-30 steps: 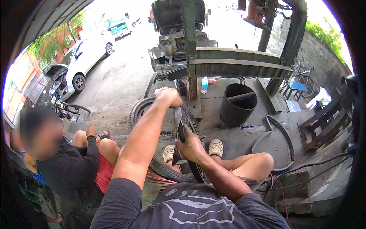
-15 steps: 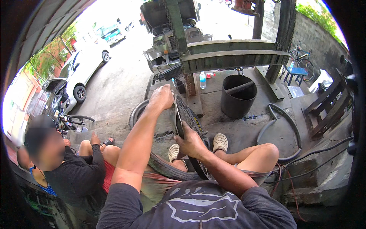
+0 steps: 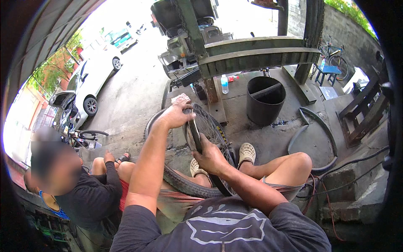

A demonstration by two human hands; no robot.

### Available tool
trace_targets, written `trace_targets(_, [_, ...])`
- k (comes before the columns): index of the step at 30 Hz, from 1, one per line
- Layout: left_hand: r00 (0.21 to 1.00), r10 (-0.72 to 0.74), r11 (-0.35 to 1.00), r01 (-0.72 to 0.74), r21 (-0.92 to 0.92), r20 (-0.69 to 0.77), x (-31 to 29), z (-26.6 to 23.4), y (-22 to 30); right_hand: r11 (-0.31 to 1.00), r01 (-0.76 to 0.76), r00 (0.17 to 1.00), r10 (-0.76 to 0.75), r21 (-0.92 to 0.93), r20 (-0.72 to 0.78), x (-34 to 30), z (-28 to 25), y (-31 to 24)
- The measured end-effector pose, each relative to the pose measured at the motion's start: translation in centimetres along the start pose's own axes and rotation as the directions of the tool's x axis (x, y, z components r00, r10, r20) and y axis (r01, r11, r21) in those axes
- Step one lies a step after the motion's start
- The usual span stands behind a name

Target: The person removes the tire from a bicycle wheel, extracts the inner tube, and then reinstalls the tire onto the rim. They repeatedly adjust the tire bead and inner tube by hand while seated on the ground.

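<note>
Left hand (image 3: 175, 116) fingers clamped on far part of flat black rubber band (image 3: 195, 134); right hand (image 3: 210, 157) fingers clamped nearer.

The long, curved rubber strip (image 3: 194, 135) I gripped was black with a grey face. The spoked bicycle wheel (image 3: 225, 136) behind it was black, marked with bright yellow lettering, and the round rubber tyre (image 3: 181, 185) under it was dark grey, patterned with small tread blocks. My charcoal cotton T-shirt (image 3: 226, 227) carried a pale grey outline print. My plastic clogs (image 3: 247, 153) were cream, dotted with holes. Beyond, I had a crumpled pink-and-white cloth (image 3: 181, 98), a blackish metal cylinder (image 3: 264, 110), a dull green steel frame (image 3: 256, 61) and a bright blue stool (image 3: 328, 70).
</note>
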State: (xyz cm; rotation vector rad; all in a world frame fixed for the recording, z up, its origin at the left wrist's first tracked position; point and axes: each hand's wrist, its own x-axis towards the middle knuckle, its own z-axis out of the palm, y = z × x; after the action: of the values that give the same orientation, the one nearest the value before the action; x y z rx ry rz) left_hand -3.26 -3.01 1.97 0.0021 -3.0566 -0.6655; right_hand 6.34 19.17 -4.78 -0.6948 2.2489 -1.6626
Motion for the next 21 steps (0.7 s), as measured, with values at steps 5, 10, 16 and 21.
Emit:
trace_targets(5, [0.981,-0.124,0.991,0.130,-0.033,0.148,0.1,-1.6,1.0,0.999,0.025,1.000,-0.026,-0.041,-0.014,-0.1,1.1,0.7])
trace_targets(10, [0.993,0.058,0.998,-0.059,0.008,0.103,1.7,-1.2,-0.9,0.999,0.033,0.999,-0.033,0.031,0.009,0.1,0.7,0.2])
trace_targets(16, [0.988,0.069,0.997,-0.062,-0.052,0.135,2.2,-1.9,-3.5,0.998,0.046,0.999,-0.047,0.039,0.026,0.7,1.6,1.2])
trace_targets(21, [0.993,0.096,0.986,-0.105,0.131,0.068,0.9,-1.0,-0.1,1.000,-0.004,1.000,0.005,-0.018,0.017,0.3,0.6,0.7])
